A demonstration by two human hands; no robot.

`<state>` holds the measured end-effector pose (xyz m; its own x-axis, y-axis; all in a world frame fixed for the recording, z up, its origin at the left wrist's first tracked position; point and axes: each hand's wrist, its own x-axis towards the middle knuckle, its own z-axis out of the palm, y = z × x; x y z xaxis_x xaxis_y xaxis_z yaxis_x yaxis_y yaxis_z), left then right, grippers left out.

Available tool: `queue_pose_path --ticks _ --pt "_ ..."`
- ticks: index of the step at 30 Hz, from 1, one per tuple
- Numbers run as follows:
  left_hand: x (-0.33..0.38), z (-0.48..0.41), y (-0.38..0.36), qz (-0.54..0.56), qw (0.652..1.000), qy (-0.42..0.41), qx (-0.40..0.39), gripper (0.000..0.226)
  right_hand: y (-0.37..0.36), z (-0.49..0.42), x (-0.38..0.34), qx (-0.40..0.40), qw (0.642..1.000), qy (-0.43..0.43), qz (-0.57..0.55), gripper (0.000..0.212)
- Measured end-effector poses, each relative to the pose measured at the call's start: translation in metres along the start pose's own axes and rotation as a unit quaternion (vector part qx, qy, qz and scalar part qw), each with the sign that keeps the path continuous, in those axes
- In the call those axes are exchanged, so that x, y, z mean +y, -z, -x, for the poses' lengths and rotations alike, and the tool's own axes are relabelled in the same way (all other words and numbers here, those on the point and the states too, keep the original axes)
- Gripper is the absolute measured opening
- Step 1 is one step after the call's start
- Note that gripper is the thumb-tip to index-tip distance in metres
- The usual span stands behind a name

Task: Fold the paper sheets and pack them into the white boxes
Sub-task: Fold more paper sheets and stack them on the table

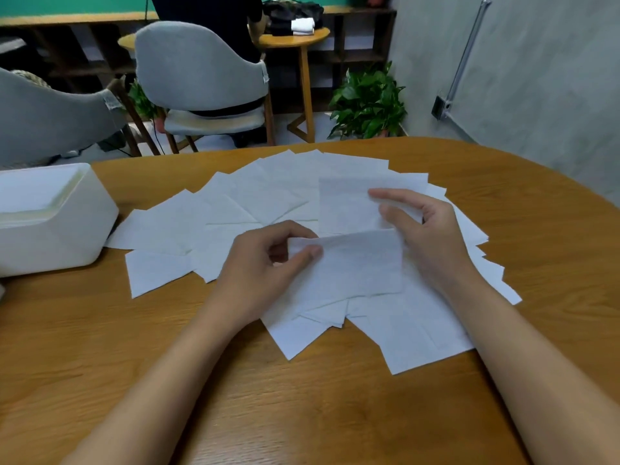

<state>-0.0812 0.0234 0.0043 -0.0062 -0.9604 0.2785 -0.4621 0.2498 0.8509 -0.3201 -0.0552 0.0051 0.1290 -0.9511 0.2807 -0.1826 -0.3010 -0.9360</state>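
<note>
Several white paper sheets (pixel 255 203) lie fanned out over the middle of the wooden table (pixel 302 397). One sheet (pixel 355 260) is lifted and bent along a fold across its middle. My left hand (pixel 265 266) pinches its left edge between thumb and fingers. My right hand (pixel 426 229) holds its right side, thumb and fingers curled round the raised upper half. A white box (pixel 50 216) stands open at the table's left edge, clear of both hands.
Two grey chairs (pixel 198 78) stand beyond the table's far edge. A person in dark clothes (pixel 214 11) is behind them, beside a small round wooden side table (pixel 298 41). A potted plant (pixel 369 102) sits on the floor by the grey wall.
</note>
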Motion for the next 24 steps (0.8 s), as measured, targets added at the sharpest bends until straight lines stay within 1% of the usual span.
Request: queue_pose_path --ticks 1,2,4,6,7,8,10,11,13,17,20,22,24 --pt "0.001 0.001 0.005 0.02 1.0 0.002 0.007 0.003 -0.002 0.0 -0.002 -0.016 1.0 -0.009 -0.018 0.02" --pt "0.0 0.001 0.01 0.036 0.999 0.002 0.02 0.004 -0.004 0.002 -0.003 -0.032 0.998 -0.023 -0.04 0.022" --pt "-0.002 0.0 0.017 0.062 0.997 0.01 0.046 0.004 -0.009 0.005 -0.004 -0.064 0.991 -0.058 -0.099 0.039" --pt "-0.003 -0.002 0.018 0.078 0.994 0.02 0.068 0.004 -0.014 0.009 -0.006 -0.095 0.979 -0.089 -0.159 0.048" --pt "-0.002 -0.002 0.018 0.087 0.993 0.027 0.076 0.005 -0.017 0.012 -0.007 -0.109 0.973 -0.093 -0.181 0.049" --pt "-0.003 -0.003 0.018 0.099 0.991 0.033 0.085 0.006 -0.02 0.015 -0.008 -0.118 0.97 -0.092 -0.194 0.045" --pt "-0.004 -0.003 0.017 0.119 0.987 0.04 0.1 0.007 -0.024 0.021 -0.01 -0.13 0.97 -0.082 -0.186 0.025" --pt "-0.004 -0.004 0.016 0.123 0.986 0.042 0.103 0.007 -0.026 0.022 -0.011 -0.134 0.973 -0.078 -0.173 0.02" --pt "-0.006 -0.004 0.015 0.12 0.987 0.041 0.102 0.008 -0.026 0.023 -0.012 -0.127 0.979 -0.076 -0.139 0.017" --pt "-0.006 -0.004 0.014 0.12 0.989 0.039 0.083 0.008 -0.03 0.023 -0.013 -0.097 0.988 -0.082 -0.092 0.024" --pt "-0.009 -0.003 0.016 0.105 0.99 0.039 0.085 0.009 -0.031 0.023 -0.013 -0.088 0.99 -0.07 -0.088 0.015" --pt "-0.012 -0.004 0.015 0.094 0.99 0.046 0.094 0.019 -0.031 0.022 -0.011 -0.086 0.989 -0.063 -0.098 0.013" --pt "-0.011 -0.005 0.013 0.072 0.991 0.047 0.104 0.037 -0.031 0.021 -0.01 -0.087 0.987 -0.058 -0.118 0.014"
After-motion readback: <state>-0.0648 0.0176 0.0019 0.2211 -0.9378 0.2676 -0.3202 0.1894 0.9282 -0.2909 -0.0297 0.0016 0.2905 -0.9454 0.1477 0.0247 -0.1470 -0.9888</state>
